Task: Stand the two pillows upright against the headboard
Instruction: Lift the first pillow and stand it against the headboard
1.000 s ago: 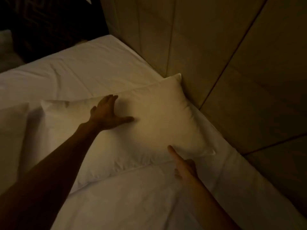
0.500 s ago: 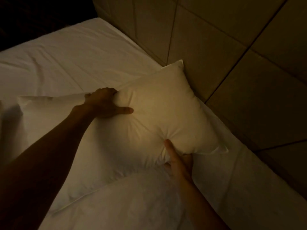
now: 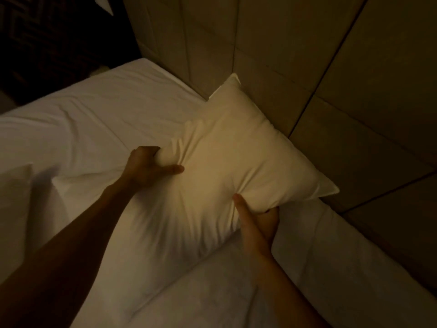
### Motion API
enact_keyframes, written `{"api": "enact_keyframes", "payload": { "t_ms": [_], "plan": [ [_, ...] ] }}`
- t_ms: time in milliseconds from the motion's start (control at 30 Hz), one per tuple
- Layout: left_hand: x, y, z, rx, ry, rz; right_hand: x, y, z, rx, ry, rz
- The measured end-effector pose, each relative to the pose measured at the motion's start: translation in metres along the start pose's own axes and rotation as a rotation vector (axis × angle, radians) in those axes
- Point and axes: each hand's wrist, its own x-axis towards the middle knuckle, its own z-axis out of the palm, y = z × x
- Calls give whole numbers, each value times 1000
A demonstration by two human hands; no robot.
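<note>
A white pillow (image 3: 238, 159) is tilted up off the bed, its far edge leaning on the padded headboard (image 3: 295, 67). My left hand (image 3: 149, 166) grips the pillow's left edge, fingers curled behind and thumb on the front. My right hand (image 3: 257, 223) holds the lower edge, thumb on top and fingers underneath. A second white pillow (image 3: 14, 185) shows only as a corner at the far left edge of the view.
The bed's white sheet (image 3: 94, 119) stretches left and back from the pillow. A white duvet (image 3: 212, 292) lies in the foreground under my right arm. Dark patterned floor (image 3: 47, 43) lies beyond the bed's far corner.
My hands went from resting open on the flat pillow to gripping its edges. The pillow has risen and swung toward the headboard.
</note>
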Motion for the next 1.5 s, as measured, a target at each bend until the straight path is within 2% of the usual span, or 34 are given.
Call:
{"api": "enact_keyframes", "payload": {
  "t_ms": [100,333,700,833,1133,1367,1500],
  "plan": [
    [-23,26,-2,-119,33,0,1,-35,-26,-60,69,-85],
    [-97,116,14,-404,86,12,-1,-122,-118,-66,110,-258],
    [-181,269,56,-661,-9,151,-5,-203,-279,16,300,-420],
    [-196,305,73,-712,-52,186,-1,-209,-321,62,315,-433],
    [-188,322,122,-757,-104,134,37,-183,-356,32,256,-442],
    [-156,325,146,-760,-209,139,72,-162,-371,-76,221,-349],
    [-137,320,140,-893,-257,80,84,-153,-375,-95,207,-294]
  ]
}}
